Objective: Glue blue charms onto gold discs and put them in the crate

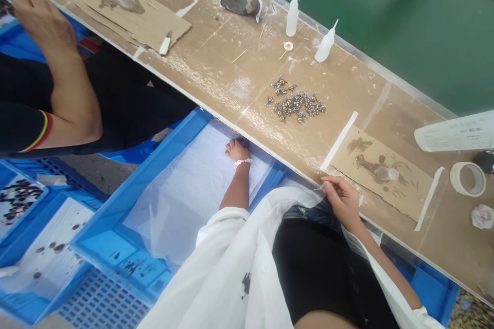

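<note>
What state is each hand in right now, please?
Left hand: fingers curled over white sheet; grip unclear.
Right hand: pinched closed; anything held cannot be told.

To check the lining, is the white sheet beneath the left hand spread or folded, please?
Spread: the white sheet lies wide across the blue tray.

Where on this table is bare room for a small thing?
Bare: the near side between the parts and the left cardboard; also between the right cardboard and the right squeeze bottle. Crowded: the right end, with tape roll and large bottle.
</note>
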The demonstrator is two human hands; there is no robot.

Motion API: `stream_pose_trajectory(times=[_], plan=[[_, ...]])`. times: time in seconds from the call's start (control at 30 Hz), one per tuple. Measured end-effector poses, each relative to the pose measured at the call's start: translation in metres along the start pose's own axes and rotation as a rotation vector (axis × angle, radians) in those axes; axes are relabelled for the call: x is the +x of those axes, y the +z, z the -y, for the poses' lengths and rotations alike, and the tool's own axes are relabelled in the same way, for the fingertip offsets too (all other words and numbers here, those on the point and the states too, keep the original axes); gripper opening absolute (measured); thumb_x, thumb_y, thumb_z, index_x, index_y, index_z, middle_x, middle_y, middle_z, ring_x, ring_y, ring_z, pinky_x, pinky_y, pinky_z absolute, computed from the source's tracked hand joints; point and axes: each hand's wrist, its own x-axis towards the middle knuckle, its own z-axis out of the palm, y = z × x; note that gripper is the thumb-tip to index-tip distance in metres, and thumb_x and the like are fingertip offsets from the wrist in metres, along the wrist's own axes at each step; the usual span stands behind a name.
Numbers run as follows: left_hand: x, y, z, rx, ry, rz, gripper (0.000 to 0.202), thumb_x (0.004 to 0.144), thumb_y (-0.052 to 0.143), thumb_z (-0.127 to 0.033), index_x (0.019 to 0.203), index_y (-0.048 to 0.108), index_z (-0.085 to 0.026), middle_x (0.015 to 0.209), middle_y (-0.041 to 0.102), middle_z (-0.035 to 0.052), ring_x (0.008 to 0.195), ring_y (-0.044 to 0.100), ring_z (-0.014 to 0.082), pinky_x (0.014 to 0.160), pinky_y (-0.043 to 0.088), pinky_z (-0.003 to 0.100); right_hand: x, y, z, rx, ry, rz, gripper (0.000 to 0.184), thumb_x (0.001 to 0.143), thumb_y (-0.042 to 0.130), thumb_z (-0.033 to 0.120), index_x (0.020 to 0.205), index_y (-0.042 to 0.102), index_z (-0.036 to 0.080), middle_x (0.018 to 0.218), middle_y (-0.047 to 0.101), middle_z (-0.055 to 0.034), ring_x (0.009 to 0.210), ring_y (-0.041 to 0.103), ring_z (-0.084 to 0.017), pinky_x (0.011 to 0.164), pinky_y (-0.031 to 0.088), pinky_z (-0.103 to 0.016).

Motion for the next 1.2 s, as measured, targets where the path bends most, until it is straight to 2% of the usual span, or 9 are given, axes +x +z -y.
stream_pose_trajectory(times=[0.3,0.53,0.87,1.07,1.2], plan=[[-0.004,-0.01,-0.011,0.02,-0.037,0.017,0.024,0.093,0.057,-0.033,0.11,0.062,-0.016,0.12,0.061,0.0095,0.12,0.05,0.0283,0.103,0.037,0.051,0.0,0.0,0.0,0.008,0.002,0.001,0.011,0.087,0.061,0.027,0.089,0.07,0.021,0.064,0.065,0.0008,0.052,0.059,-0.012,0.048,0.048,-0.021],[-0.002,-0.014,-0.023,0.064,-0.107,0.029,0.028,0.094,0.057,-0.035,0.113,0.062,-0.015,0.121,0.061,0.0094,0.119,0.054,0.0267,0.102,0.043,0.052,-0.001,-0.001,-0.003,0.01,0.01,0.011,0.012,0.088,0.061,0.028,0.09,0.07,0.021,0.065,0.065,0.0004,0.053,0.059,-0.012,0.05,0.048,-0.022],[0.0,-0.018,-0.021,0.079,-0.089,0.037,0.032,0.093,0.059,-0.036,0.116,0.061,-0.015,0.122,0.061,0.0099,0.115,0.057,0.0256,0.099,0.047,0.05,0.0,0.0,0.002,-0.006,0.053,-0.003,0.02,0.087,0.061,0.038,0.086,0.07,0.02,0.062,0.064,-0.0011,0.05,0.057,-0.014,0.048,0.049,-0.025],[0.001,-0.017,-0.022,0.079,-0.1,0.04,0.031,0.093,0.059,-0.036,0.115,0.061,-0.015,0.122,0.061,0.0099,0.116,0.056,0.0258,0.1,0.046,0.051,0.001,0.001,0.003,0.02,0.024,0.0,0.014,0.087,0.061,0.032,0.087,0.07,0.021,0.064,0.065,-0.0008,0.052,0.059,-0.014,0.049,0.05,-0.024],[0.002,-0.015,-0.022,0.073,-0.112,0.037,0.029,0.093,0.058,-0.036,0.114,0.061,-0.015,0.122,0.061,0.0096,0.117,0.055,0.0261,0.101,0.044,0.051,0.001,0.001,0.004,0.011,0.03,-0.006,0.015,0.087,0.061,0.033,0.086,0.07,0.021,0.063,0.064,-0.0004,0.051,0.058,-0.014,0.048,0.049,-0.024]])
